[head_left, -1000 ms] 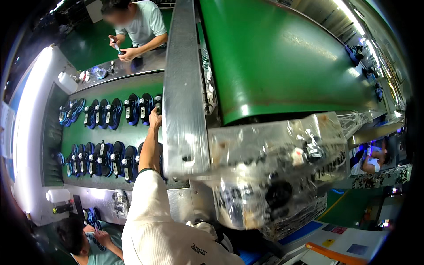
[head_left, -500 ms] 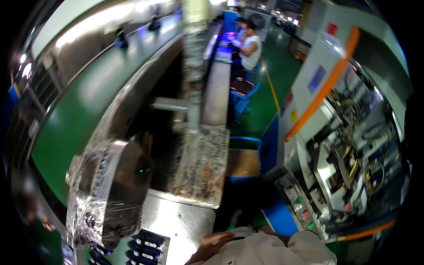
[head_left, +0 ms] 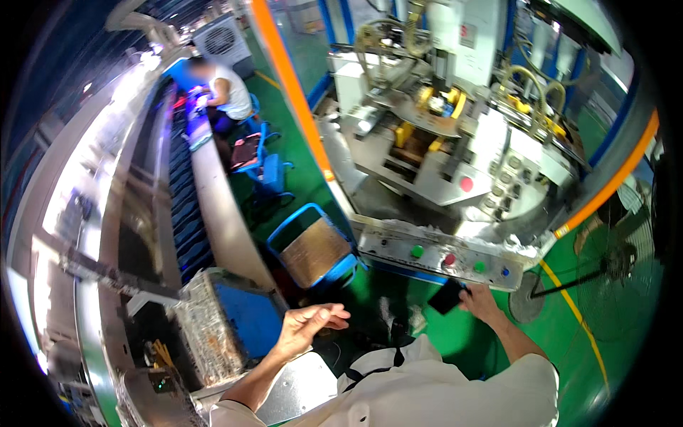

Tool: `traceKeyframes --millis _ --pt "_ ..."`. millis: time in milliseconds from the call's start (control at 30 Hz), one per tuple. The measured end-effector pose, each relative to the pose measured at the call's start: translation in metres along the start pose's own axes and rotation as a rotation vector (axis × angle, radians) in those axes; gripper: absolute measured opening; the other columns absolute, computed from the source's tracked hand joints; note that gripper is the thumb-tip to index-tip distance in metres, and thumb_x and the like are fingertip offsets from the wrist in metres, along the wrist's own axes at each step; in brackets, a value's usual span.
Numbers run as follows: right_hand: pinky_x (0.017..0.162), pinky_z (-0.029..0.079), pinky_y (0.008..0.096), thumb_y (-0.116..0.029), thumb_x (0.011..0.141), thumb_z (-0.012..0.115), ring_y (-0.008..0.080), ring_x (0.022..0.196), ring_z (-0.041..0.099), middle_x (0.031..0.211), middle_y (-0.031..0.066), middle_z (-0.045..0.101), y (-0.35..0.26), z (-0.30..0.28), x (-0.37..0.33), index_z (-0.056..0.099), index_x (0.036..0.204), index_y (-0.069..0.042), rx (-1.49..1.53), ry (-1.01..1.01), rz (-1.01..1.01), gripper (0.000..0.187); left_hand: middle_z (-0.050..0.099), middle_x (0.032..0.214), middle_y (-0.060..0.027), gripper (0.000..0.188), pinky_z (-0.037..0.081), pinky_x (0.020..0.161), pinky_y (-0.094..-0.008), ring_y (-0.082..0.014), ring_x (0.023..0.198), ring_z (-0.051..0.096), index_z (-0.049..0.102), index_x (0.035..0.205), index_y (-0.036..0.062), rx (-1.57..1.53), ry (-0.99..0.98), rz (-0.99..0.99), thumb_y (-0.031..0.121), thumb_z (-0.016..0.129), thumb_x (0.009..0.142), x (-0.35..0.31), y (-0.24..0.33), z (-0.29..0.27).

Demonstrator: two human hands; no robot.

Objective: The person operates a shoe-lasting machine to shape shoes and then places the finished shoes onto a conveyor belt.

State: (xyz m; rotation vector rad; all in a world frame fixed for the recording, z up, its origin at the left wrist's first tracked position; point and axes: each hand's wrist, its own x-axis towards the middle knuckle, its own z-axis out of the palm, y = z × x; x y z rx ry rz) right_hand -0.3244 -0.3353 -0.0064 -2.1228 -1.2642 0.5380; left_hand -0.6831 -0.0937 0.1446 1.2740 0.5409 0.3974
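My right hand [head_left: 481, 302] grips a flat black rectangle that looks like a phone [head_left: 446, 297], just below the front panel of a machine [head_left: 437, 255]. Green, red and blue buttons sit on that panel. In front of my body, my left hand [head_left: 309, 329] hangs in the air with its fingers loosely stretched out and nothing seen in it. Nearest to it are a blue-framed stool with a brown seat [head_left: 315, 252] and a worn box with a blue side [head_left: 249, 317].
A conveyor [head_left: 186, 206] carrying several dark pieces runs along the left. Beside it, farther off, sits a co-worker [head_left: 231, 92]. An orange-edged machine frame [head_left: 295, 92] rises ahead. A standing fan [head_left: 615, 263] is at the right, and a metal plate [head_left: 302, 388] lies below my left hand.
My view has swung right, from the conveyor to the machine. My left hand has come up from near my body, and my right hand now shows with the phone.
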Motion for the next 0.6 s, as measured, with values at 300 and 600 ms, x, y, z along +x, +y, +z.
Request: traceKeyframes --millis 300,600 --pt "0.077 0.054 0.033 0.002 0.076 0.068 0.0284 0.09 0.065 0.11 0.0156 0.064 -0.193 0.045 0.081 0.062 0.112 -0.003 0.371 0.485 -0.443 0.037 0.052 0.133 -0.0165 0.061 0.044 0.098 -0.0482 -0.0322 0.117 0.054 0.045 0.135 0.0018 -0.405 0.049 -0.175 0.05 0.038 0.098 0.058 -0.017 -0.004" --pt "0.09 0.05 0.0439 -0.005 0.065 0.075 0.036 0.112 0.054 0.136 0.0175 0.047 -0.296 0.152 0.095 0.058 0.12 -0.007 0.408 0.132 -0.8 0.057 0.058 0.124 -0.0073 0.05 0.045 0.098 -0.0417 -0.0225 0.113 0.057 0.048 0.131 0.0126 -0.734 0.452 -0.184 0.049 0.04 0.098 0.029 -0.021 -0.097"
